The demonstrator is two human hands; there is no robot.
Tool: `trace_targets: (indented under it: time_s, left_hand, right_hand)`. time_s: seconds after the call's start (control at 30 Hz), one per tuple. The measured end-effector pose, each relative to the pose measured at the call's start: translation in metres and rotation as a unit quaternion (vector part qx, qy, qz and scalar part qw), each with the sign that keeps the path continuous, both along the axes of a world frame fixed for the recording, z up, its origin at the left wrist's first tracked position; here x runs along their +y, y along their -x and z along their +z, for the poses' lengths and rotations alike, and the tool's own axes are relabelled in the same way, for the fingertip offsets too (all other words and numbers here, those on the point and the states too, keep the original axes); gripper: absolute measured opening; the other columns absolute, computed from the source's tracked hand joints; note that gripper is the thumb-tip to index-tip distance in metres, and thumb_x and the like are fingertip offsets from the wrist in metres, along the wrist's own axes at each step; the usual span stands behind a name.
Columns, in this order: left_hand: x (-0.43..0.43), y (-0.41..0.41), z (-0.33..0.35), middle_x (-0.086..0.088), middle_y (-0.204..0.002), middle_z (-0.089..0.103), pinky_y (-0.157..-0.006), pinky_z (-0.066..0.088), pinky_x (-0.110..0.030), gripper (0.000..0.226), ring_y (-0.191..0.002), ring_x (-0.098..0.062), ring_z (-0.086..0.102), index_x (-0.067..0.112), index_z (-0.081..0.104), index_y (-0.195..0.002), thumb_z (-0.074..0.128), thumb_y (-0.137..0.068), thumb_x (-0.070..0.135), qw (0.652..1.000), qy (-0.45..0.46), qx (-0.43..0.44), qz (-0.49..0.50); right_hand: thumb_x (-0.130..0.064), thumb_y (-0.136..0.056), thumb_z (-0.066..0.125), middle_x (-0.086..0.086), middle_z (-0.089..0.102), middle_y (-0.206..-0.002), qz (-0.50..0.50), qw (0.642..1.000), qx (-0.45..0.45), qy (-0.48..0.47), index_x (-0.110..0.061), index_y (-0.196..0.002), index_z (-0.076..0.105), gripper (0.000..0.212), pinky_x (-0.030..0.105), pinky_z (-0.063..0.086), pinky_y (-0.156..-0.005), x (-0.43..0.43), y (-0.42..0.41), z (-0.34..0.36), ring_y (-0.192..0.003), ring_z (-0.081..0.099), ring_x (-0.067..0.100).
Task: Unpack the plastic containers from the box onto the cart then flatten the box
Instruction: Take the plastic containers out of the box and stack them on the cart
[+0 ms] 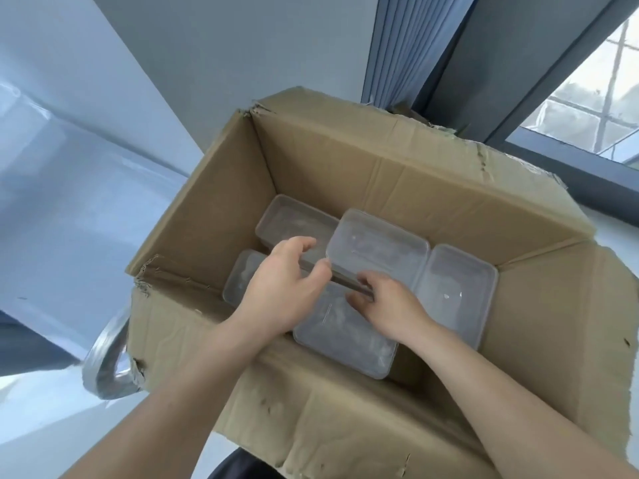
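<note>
Overhead, looking down: pale glossy floor is reflecting daylight at left. A blue curtain is hanging at the top, and a dark-framed window is showing at upper right. A curved metal handle, wrapped in film, is sticking out just beside the near left corner of the cardboard box. What is bearing the box is hidden.

The box is standing open, its flaps folded outward and their edges torn and creased. Five clear plastic containers with lids are sitting inside it, all rectangular with rounded corners and slightly cloudy.
- far-left container: lying flat on the bottom.
- near-left container: partly hidden by the left wrist.
- near-middle container: lying under both hands.
- right container: lying against the right wall.
- raised container: sitting higher than the others, overlapping them.

The left hand is pinching the near left corner of the raised container between thumb and curled fingers. The right hand is curling its fingers round that container's near edge. Both forearms are reaching in over the near flap.
</note>
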State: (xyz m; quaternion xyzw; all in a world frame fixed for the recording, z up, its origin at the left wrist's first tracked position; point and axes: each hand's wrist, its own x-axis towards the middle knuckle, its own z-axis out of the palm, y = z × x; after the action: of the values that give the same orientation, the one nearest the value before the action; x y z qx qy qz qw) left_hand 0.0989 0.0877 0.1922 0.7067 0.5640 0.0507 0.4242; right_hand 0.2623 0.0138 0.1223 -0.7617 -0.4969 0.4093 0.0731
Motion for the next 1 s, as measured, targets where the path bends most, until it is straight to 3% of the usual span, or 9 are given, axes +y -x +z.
trace_targets:
  time_s: [0.3,0.47,0.53,0.6,0.67,0.77,0.87,0.9,1.0]
  left_hand:
    - [0.006,-0.007,-0.007,0.006,-0.148,0.047,-0.103,0.037,-0.024,0.050,-0.131,-0.009,0.046,0.021,0.045,-0.144,0.052,-0.098,0.040,1.000,0.008,0.013,0.010]
    - [0.006,-0.008,-0.009,0.006,-0.148,0.047,-0.105,0.036,-0.025,0.051,-0.133,-0.010,0.045,0.020,0.045,-0.144,0.052,-0.098,0.039,1.000,0.016,0.019,-0.001]
    - [0.006,-0.010,-0.008,0.005,-0.148,0.047,-0.102,0.036,-0.022,0.051,-0.128,-0.007,0.048,0.020,0.044,-0.145,0.052,-0.098,0.039,1.000,0.016,0.015,-0.003]
    - [0.008,-0.011,-0.006,0.006,-0.148,0.046,-0.098,0.038,-0.024,0.053,-0.108,0.002,0.052,0.021,0.043,-0.145,0.053,-0.097,0.040,1.000,0.010,0.006,0.006]
    - [0.009,-0.011,-0.002,0.006,-0.147,0.043,-0.099,0.047,-0.037,0.055,-0.094,0.005,0.052,0.022,0.040,-0.146,0.054,-0.096,0.041,0.999,0.009,-0.010,0.033]
    - [0.009,-0.011,0.007,0.003,-0.149,0.037,-0.098,0.050,-0.049,0.062,-0.107,-0.010,0.060,0.022,0.034,-0.150,0.055,-0.095,0.042,0.996,-0.006,-0.042,0.073]
    - [0.008,-0.012,0.014,0.006,-0.150,0.039,-0.106,0.043,-0.038,0.060,-0.130,-0.011,0.047,0.022,0.034,-0.148,0.056,-0.096,0.041,0.994,-0.011,-0.077,0.081]
    - [0.008,-0.013,0.015,0.010,-0.142,0.048,-0.100,0.046,-0.029,0.048,-0.126,-0.006,0.050,0.028,0.041,-0.140,0.056,-0.096,0.040,0.992,0.001,-0.096,0.081]
    - [0.004,-0.016,0.019,0.019,-0.096,0.061,-0.063,0.042,-0.007,0.012,-0.083,0.012,0.059,0.035,0.052,-0.109,0.055,-0.097,0.035,0.987,0.022,-0.136,0.077]
  right_hand:
    - [-0.045,-0.097,0.054,0.004,0.051,-0.145,0.092,0.993,-0.031,0.062,-0.016,-0.148,0.038,0.061,0.034,0.042,-0.104,0.001,0.003,-0.032,-0.131,0.049,0.022]
    - [-0.048,-0.093,0.059,0.000,0.061,-0.131,0.085,0.993,-0.027,0.075,-0.022,-0.136,0.051,0.051,0.035,0.049,-0.092,0.002,-0.002,-0.030,-0.119,0.057,0.021]
    - [-0.047,-0.092,0.062,-0.001,0.064,-0.126,0.072,0.995,-0.026,0.062,-0.024,-0.133,0.054,0.048,0.036,0.049,-0.091,0.004,-0.005,-0.021,-0.116,0.059,0.021]
    - [-0.048,-0.090,0.065,-0.003,0.066,-0.117,0.049,0.998,-0.030,0.036,-0.026,-0.127,0.058,0.044,0.035,0.049,-0.085,0.007,-0.010,-0.009,-0.110,0.060,0.021]
    - [-0.052,-0.087,0.067,-0.007,0.066,-0.107,0.000,1.000,-0.024,0.006,-0.028,-0.119,0.060,0.041,0.032,0.047,-0.077,0.011,-0.018,0.007,-0.102,0.061,0.018]
    - [-0.050,-0.084,0.071,-0.015,0.068,-0.094,-0.104,0.992,0.027,-0.062,-0.031,-0.099,0.062,0.026,0.033,0.051,-0.077,0.013,-0.030,0.030,-0.091,0.063,0.010]
    - [-0.043,-0.082,0.076,-0.020,0.069,-0.090,-0.182,0.971,0.082,-0.134,-0.034,-0.095,0.063,0.020,0.030,0.052,-0.082,0.012,-0.033,0.050,-0.091,0.066,0.003]
    - [-0.042,-0.082,0.076,-0.019,0.069,-0.090,-0.199,0.963,0.096,-0.155,-0.034,-0.094,0.063,0.020,0.031,0.053,-0.083,0.012,-0.031,0.055,-0.089,0.066,0.002]
    - [-0.042,-0.081,0.077,-0.018,0.071,-0.091,-0.227,0.945,0.111,-0.207,-0.038,-0.091,0.062,0.019,0.035,0.055,-0.084,0.008,-0.025,0.070,-0.089,0.067,0.004]
